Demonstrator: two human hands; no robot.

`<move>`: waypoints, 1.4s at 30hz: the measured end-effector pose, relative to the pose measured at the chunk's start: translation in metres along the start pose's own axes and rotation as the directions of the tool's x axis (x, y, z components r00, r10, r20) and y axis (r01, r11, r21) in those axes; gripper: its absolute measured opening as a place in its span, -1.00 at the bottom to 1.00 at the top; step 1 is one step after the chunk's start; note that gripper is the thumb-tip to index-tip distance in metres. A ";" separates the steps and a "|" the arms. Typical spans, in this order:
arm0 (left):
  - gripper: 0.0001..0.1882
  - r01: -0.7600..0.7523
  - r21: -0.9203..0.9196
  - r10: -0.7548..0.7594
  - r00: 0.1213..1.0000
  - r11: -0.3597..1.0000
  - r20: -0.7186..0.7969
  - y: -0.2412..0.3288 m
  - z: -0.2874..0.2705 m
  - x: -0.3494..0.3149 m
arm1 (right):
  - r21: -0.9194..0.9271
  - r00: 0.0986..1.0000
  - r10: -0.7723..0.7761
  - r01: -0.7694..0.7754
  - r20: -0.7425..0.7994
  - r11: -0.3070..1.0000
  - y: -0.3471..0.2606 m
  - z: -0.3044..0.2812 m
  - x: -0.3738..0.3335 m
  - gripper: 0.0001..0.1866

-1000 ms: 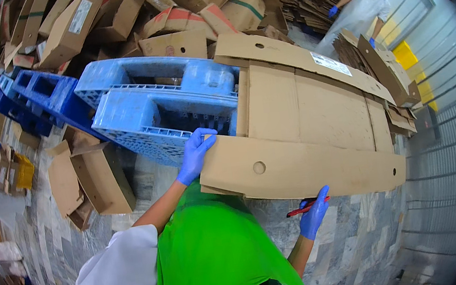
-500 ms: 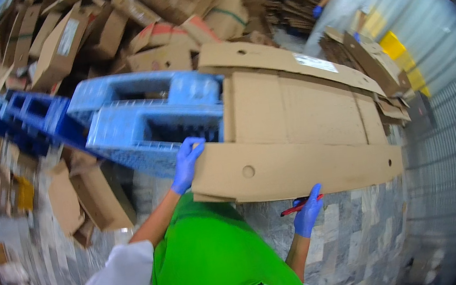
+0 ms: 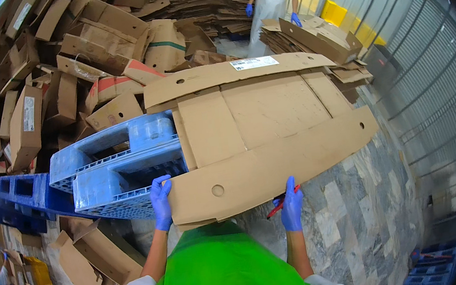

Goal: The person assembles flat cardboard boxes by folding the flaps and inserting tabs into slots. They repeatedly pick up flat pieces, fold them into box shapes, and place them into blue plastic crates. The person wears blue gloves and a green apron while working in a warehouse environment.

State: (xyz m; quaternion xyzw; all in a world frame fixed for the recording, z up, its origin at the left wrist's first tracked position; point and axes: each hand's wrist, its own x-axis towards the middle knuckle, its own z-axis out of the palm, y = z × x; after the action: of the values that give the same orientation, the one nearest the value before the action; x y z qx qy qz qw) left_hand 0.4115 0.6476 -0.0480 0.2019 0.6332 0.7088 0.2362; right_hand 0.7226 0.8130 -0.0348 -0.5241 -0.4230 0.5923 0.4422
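Observation:
A large, opened-out cardboard box (image 3: 270, 111) lies in front of me, beside and partly over light blue plastic pallets (image 3: 105, 183). Its long near flap (image 3: 265, 166) has a round hole at each end, and a white label marks the far flap. My left hand (image 3: 161, 203), in a blue glove, is closed on the left end of the near flap. By that flap's lower edge, my gloved right hand (image 3: 292, 208) grips a slim red tool (image 3: 276, 209). The palm hides most of the tool, so its exact kind does not show.
Piled cardboard boxes (image 3: 53, 107) fill the far left. Darker blue pallets (image 3: 32, 192) and an open carton (image 3: 105, 251) are on the left. Beyond the box, a co-worker in white (image 3: 270, 0) stands by stacked cardboard (image 3: 318, 40). More blue pallets (image 3: 434, 268) lie lower right.
My view has shifted, so the box, pallets and co-worker appear further left. The box now looks more tilted, its right end higher. Both hands keep their holds.

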 end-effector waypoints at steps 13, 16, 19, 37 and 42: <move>-0.74 -0.005 0.129 0.007 1.000 0.992 -0.011 -0.001 -0.004 0.004 | 0.003 0.999 0.025 -0.025 0.023 1.000 -0.007 0.000 -0.004 -0.55; -0.72 -0.027 0.175 0.030 0.999 0.984 -0.013 -0.005 -0.007 0.005 | 0.022 0.999 0.042 -0.042 0.019 0.999 -0.007 0.001 -0.002 -0.55; -0.72 -0.040 0.208 0.045 0.999 0.977 -0.015 -0.008 -0.009 0.008 | 0.012 0.998 0.064 -0.064 0.008 0.998 -0.008 0.001 0.000 -0.53; -0.71 -0.133 0.234 0.140 0.990 0.963 -0.012 -0.023 -0.013 0.011 | -0.182 0.999 -0.032 0.037 0.032 0.982 -0.002 -0.006 0.003 -0.46; -0.72 -0.094 0.187 0.099 0.995 0.978 -0.016 -0.029 -0.010 0.009 | -0.195 1.000 -0.011 0.012 0.006 0.981 -0.011 -0.008 0.001 -0.45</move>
State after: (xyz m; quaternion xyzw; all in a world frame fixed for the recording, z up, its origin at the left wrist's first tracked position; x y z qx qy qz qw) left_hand 0.4010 0.6477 -0.0784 0.2445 0.6892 0.6596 0.1736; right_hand 0.7318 0.8167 -0.0256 -0.5610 -0.4832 0.5466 0.3911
